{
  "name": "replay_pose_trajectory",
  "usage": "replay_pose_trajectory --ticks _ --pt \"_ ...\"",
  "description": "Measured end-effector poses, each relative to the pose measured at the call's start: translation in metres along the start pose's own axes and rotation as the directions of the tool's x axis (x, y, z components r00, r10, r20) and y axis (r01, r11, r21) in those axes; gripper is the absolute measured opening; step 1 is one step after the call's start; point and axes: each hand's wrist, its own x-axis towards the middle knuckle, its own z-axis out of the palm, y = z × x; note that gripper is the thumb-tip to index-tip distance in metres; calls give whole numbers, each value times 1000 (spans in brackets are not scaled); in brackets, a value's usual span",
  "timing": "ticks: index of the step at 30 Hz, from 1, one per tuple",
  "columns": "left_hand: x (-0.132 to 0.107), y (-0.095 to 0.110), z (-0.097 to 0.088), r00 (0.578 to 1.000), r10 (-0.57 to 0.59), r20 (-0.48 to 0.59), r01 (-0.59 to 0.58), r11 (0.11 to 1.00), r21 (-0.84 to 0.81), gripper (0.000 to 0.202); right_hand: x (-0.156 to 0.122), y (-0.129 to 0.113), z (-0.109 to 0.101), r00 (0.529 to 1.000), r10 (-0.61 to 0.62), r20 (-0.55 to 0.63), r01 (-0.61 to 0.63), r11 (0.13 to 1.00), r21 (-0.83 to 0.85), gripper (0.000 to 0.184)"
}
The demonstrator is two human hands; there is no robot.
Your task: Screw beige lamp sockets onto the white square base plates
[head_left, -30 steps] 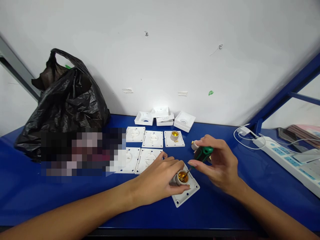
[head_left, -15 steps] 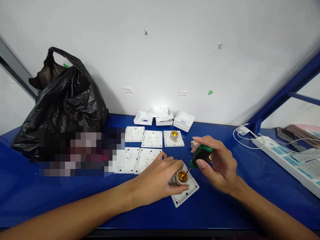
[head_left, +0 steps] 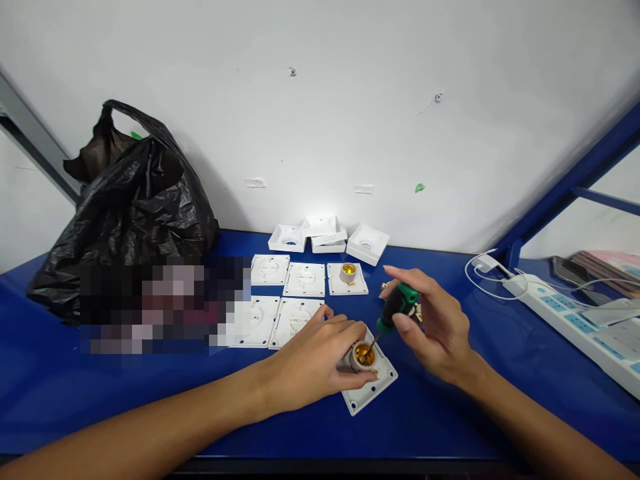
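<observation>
Our left hand (head_left: pixel 313 363) grips the lamp holder (head_left: pixel 367 373) on the desk (head_left: pixel 450 413); our right hand (head_left: pixel 435 327) holds the screwdriver (head_left: pixel 395 308), tip inside the socket.

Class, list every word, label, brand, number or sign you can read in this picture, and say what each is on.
No text can be read anywhere.
On the white boxes by the wall: faint dark marks, too small to read.
On the power strip: markings blurred.
On the screwdriver in the right hand and the lamp holder under the left hand: no print visible.
</observation>
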Motion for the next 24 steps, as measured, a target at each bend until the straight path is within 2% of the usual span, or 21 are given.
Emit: replay_pose_trajectory --ticks 3,8,17,20,24 --pt "0 0 0 1000 -1 4 1 1000 -3 40 1 -4 -2 999 20 49 -18 999 -28 62" --pt "-1 -1 2 1000 5 -7 -5 1000 9 38 6 -10 -3 998 -50 28 54 984 -168 64" --pt "0 -1 2 1000 -7 -3 7 1000 -6 36 6 -10 0 995 -84 -59 73 983 -166 57" --pt "1 1 -1 1000 -13 6 13 1000 -16 33 5 -12 -2 998 -70 -3 69 987 -146 57" --pt "1 1 -1 1000 -16 2 16 1000 -13 39 4 -10 -2 993 26 111 -23 999 -28 57"
